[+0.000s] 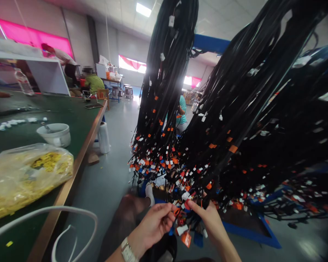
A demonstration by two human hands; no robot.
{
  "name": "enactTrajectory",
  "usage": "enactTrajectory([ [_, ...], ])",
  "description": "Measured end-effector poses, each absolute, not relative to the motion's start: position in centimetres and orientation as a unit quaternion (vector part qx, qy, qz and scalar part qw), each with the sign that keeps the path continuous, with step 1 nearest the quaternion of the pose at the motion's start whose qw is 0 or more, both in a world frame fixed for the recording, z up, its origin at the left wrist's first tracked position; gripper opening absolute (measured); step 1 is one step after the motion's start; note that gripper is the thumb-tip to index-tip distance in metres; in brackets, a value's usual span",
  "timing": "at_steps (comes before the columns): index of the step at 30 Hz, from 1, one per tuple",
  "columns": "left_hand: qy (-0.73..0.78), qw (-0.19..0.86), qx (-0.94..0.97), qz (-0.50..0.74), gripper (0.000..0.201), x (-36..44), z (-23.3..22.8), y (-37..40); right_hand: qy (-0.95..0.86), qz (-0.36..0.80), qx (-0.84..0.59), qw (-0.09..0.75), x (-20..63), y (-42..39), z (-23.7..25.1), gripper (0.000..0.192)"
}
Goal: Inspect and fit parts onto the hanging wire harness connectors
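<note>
— Where do the person's hands sit relative to the wiring?

— Low and centre, nearest the camera. The left hand [155, 223], with a wristwatch [127, 251] on that arm, is closed in a pinch on a small orange connector [176, 211]. The right hand [209, 218] is just beside it, thumb and forefinger nipped on the neighbouring red-and-white tagged wire ends [186, 199]. The two sets of fingertips nearly touch.

— And which way does the bundle run from there?

— Up and away. The held ends belong to the hanging black wire harnesses [224, 120], whose long axis climbs from the hands toward the upper right, where they drape over a blue rack [210, 43]. A second bunch [165, 80] hangs nearly straight down, a little farther back and to the left.

— Which hand is nearer the loose ends?

— Both are at them; the right one reaches slightly higher into the cluster, the left holds lower.

— Anything off to the side?

— A green-topped workbench [79, 120] on the left carries a bag of yellow parts [24, 174] and, beyond it, a white bowl [56, 134]. Other people sit far back in the hall.
</note>
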State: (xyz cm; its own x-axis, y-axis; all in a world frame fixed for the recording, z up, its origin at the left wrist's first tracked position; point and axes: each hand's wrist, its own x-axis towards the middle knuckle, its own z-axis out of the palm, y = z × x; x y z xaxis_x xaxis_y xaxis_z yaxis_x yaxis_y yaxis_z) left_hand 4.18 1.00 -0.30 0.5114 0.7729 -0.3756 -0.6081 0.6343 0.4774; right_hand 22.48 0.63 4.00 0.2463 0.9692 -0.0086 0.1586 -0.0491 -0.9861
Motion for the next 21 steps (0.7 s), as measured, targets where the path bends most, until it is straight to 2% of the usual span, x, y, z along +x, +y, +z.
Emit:
enactTrajectory([
  [5, 0.261, 0.858, 0.168, 0.41, 0.019, 4.4, -0.2, 0.7, -0.438, 0.442, -0.593, 0.511, 21.4, 0.9, 3.9, 0.029],
  [11, 0.24, 0.859, 0.178, 0.415, 0.02, 4.2, 0.7, 0.4, -0.379, 0.502, -0.554, 0.546, 20.6, 0.8, 4.4, 0.029],
  [16, 0.248, 0.858, 0.186, 0.409, 0.014, 4.4, 0.6, 0.3, -0.324, 0.515, -0.558, 0.564, 20.2, 0.4, 4.5, 0.033],
  [21, 0.258, 0.85, 0.185, 0.42, 0.017, 4.6, 0.3, 0.2, -0.29, 0.499, -0.573, 0.582, 19.8, 0.6, 4.2, 0.032],
])
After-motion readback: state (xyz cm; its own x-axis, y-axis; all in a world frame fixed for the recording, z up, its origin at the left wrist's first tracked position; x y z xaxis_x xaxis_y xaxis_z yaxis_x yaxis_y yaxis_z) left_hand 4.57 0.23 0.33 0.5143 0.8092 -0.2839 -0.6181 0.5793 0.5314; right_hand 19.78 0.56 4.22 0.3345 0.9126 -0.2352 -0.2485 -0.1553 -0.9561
